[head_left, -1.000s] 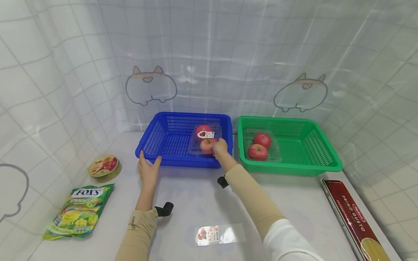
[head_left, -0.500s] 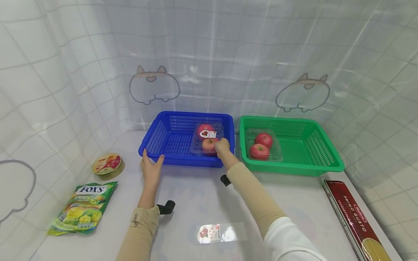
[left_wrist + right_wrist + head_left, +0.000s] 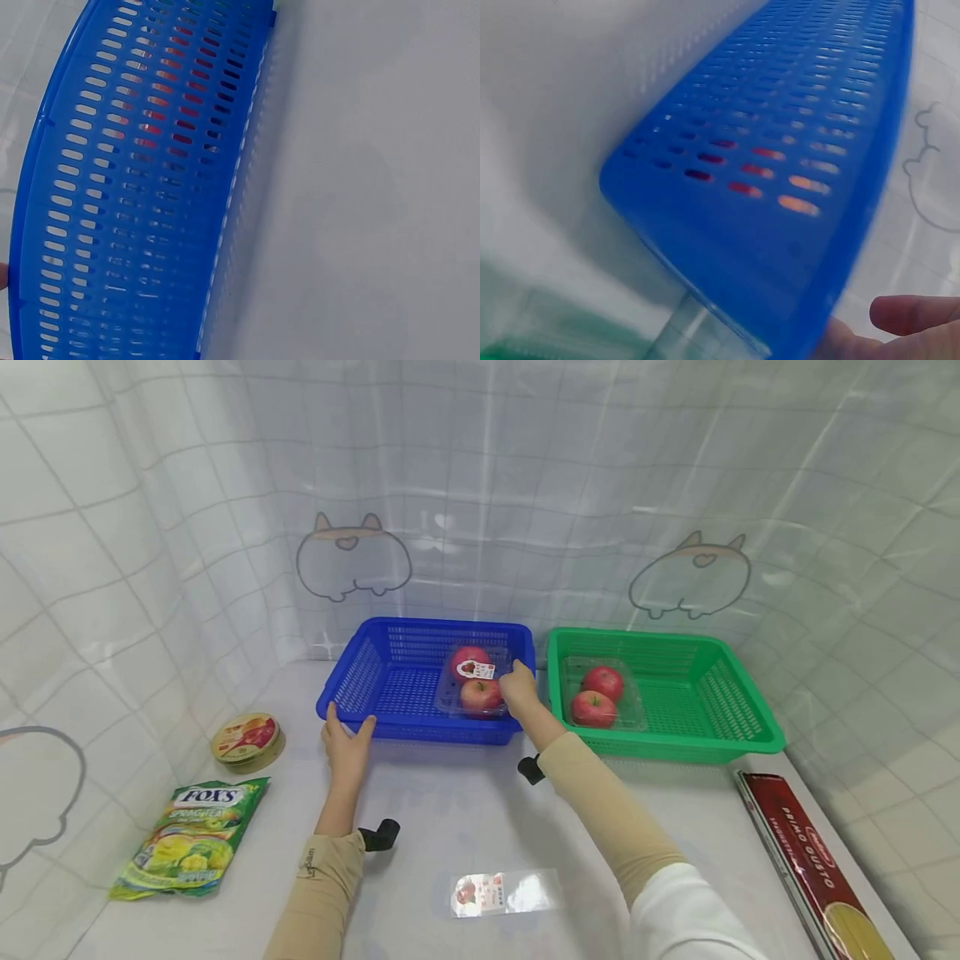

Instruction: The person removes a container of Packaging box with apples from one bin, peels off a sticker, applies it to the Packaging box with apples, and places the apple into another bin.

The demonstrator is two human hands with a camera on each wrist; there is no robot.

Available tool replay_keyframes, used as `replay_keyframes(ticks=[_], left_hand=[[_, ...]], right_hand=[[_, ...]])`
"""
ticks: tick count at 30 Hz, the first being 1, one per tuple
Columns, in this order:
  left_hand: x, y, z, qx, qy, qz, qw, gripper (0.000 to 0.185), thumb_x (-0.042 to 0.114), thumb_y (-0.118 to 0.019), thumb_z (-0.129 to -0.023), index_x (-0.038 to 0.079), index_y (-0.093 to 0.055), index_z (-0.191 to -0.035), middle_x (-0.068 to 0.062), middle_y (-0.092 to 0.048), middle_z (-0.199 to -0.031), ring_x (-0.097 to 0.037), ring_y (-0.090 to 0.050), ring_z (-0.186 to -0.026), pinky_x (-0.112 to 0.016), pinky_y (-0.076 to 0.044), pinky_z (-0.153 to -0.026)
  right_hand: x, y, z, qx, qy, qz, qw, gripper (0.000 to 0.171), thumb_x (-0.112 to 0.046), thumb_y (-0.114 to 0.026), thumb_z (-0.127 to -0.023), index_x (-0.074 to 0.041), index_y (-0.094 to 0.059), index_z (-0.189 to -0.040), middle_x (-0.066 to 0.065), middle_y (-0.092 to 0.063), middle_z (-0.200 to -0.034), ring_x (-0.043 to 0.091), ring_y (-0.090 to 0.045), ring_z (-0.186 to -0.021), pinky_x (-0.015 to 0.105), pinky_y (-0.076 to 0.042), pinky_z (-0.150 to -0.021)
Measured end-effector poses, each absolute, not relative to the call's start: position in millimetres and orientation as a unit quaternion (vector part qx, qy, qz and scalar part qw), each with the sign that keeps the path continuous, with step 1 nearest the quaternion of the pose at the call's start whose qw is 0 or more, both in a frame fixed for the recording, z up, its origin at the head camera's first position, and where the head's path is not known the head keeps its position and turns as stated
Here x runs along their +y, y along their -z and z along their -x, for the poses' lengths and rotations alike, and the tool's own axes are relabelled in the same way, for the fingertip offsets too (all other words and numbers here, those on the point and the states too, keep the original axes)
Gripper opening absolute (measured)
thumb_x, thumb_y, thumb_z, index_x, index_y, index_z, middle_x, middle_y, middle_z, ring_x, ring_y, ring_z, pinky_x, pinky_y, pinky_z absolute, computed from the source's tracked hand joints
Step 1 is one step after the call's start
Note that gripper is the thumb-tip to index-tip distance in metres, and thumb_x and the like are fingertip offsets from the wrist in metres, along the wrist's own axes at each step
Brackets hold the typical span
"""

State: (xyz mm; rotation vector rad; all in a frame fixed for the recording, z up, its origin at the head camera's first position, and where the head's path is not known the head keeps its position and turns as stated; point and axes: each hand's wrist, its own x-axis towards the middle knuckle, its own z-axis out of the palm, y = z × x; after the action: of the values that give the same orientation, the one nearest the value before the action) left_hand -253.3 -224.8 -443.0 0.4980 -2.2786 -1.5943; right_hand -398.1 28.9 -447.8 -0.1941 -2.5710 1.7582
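I see my left hand (image 3: 346,748) resting on the white surface (image 3: 450,827) against the blue basket's (image 3: 375,677) near wall, thumb and fingers spread and relaxed, its grip released and holding nothing. My right hand (image 3: 519,691) reaches over the same basket's near right corner, fingers at the edge of the clear apple pack (image 3: 474,687) that sits in the right part of the blue basket; whether that grip pinches the pack or only touches it I cannot tell. The pack holds two red apples under a small label. Just right of the blue basket stands a green basket (image 3: 720,710) with a second clear pack of two apples (image 3: 597,697) in its left part. Left of the blue basket lie a round tin (image 3: 244,741) and a green Fox's candy bag (image 3: 187,839).
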Motion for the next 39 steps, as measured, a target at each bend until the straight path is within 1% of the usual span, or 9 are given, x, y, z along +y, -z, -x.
replay_keyframes(ticks=[5, 10, 17, 27, 29, 31, 34, 36, 39], left_hand=[[-217.6, 438.6, 252.7, -0.793, 0.551, -0.195, 0.172, 0.085, 0.035, -0.056, -0.089, 0.017, 0.000, -0.150, -0.021, 0.007, -0.150, -0.042, -0.001, -0.138, -0.063, -0.008, -0.105], [-200.7, 427.7, 250.4, -0.814, 0.510, -0.208, 0.185, 0.086, 0.041, -0.057, -0.087, 0.017, -0.003, -0.150, -0.020, 0.009, -0.151, -0.040, 0.005, -0.138, -0.064, -0.001, -0.103], [-173.5, 418.2, 251.6, -0.832, 0.492, -0.183, 0.178, 0.087, 0.042, -0.058, -0.086, 0.018, -0.004, -0.150, -0.021, 0.011, -0.151, -0.042, 0.019, -0.135, -0.066, 0.011, -0.100], [-126.6, 406.5, 254.4, -0.858, 0.469, -0.116, 0.175, 0.086, 0.046, -0.058, -0.085, 0.020, -0.006, -0.150, -0.021, 0.005, -0.151, -0.043, 0.017, -0.135, -0.065, 0.011, -0.101], [-116.9, 404.2, 254.9, -0.859, 0.470, -0.104, 0.173, 0.086, 0.046, -0.058, -0.085, 0.020, -0.007, -0.150, -0.021, 0.005, -0.151, -0.043, 0.017, -0.135, -0.065, 0.011, -0.101], [-107.9, 402.5, 255.2, -0.862, 0.468, -0.093, 0.173, 0.086, 0.046, -0.058, -0.085, 0.019, -0.008, -0.150, -0.021, 0.003, -0.151, -0.043, 0.016, -0.136, -0.065, 0.010, -0.101], [-95.7, 401.1, 255.9, -0.862, 0.469, -0.074, 0.178, 0.086, 0.045, -0.059, -0.085, 0.017, -0.010, -0.149, -0.022, 0.001, -0.150, -0.044, 0.015, -0.135, -0.064, 0.010, -0.102], [-88.0, 400.5, 255.9, -0.860, 0.473, -0.059, 0.183, 0.085, 0.043, -0.060, -0.085, 0.015, -0.011, -0.149, -0.023, 0.001, -0.150, -0.044, 0.015, -0.135, -0.063, 0.011, -0.103], [-76.7, 399.7, 256.3, -0.854, 0.482, -0.038, 0.195, 0.084, 0.039, -0.062, -0.084, 0.013, -0.014, -0.149, -0.024, -0.001, -0.149, -0.045, 0.014, -0.135, -0.060, 0.011, -0.104]], right_hand=[[38.6, 369.7, 326.5, -0.777, -0.625, 0.069, -0.043, 0.058, 0.003, -0.034, -0.091, -0.002, -0.019, -0.146, 0.013, -0.018, -0.152, 0.029, -0.016, -0.139, 0.042, -0.020, -0.111], [60.7, 344.3, 303.0, -0.734, -0.675, 0.054, -0.053, 0.058, 0.005, -0.037, -0.091, 0.002, -0.017, -0.145, 0.017, -0.019, -0.151, 0.030, -0.017, -0.139, 0.042, -0.019, -0.111], [93.9, 349.2, 303.9, -0.725, -0.683, 0.080, -0.034, 0.059, -0.001, -0.041, -0.093, -0.008, -0.021, -0.147, 0.011, -0.018, -0.152, 0.027, -0.015, -0.140, 0.044, -0.017, -0.111], [133.9, 347.6, 298.5, -0.719, -0.686, 0.109, -0.012, 0.061, -0.005, -0.044, -0.092, -0.016, -0.023, -0.148, 0.010, -0.018, -0.152, 0.026, -0.017, -0.139, 0.041, -0.023, -0.109], [141.8, 348.1, 297.2, -0.723, -0.682, 0.114, -0.012, 0.061, -0.005, -0.044, -0.093, -0.018, -0.022, -0.148, 0.010, -0.018, -0.152, 0.022, -0.037, -0.125, 0.036, -0.033, -0.101], [148.7, 349.1, 296.3, -0.723, -0.680, 0.118, -0.010, 0.061, -0.005, -0.042, -0.093, -0.019, -0.021, -0.148, 0.010, -0.020, -0.151, 0.014, -0.052, -0.096, 0.028, -0.043, -0.083], [157.8, 351.8, 295.6, -0.720, -0.683, 0.124, -0.006, 0.061, -0.004, -0.040, -0.093, -0.020, -0.020, -0.148, 0.010, -0.021, -0.150, 0.009, -0.039, -0.059, 0.021, -0.038, -0.061], [162.9, 353.5, 295.0, -0.718, -0.684, 0.129, 0.000, 0.061, -0.003, -0.039, -0.093, -0.020, -0.020, -0.148, 0.011, -0.021, -0.151, 0.009, -0.047, -0.068, 0.022, -0.039, -0.066], [169.3, 355.3, 294.2, -0.715, -0.686, 0.132, 0.010, 0.061, -0.003, -0.039, -0.093, -0.018, -0.018, -0.149, 0.012, -0.017, -0.152, 0.019, -0.045, -0.106, 0.033, -0.038, -0.088]])
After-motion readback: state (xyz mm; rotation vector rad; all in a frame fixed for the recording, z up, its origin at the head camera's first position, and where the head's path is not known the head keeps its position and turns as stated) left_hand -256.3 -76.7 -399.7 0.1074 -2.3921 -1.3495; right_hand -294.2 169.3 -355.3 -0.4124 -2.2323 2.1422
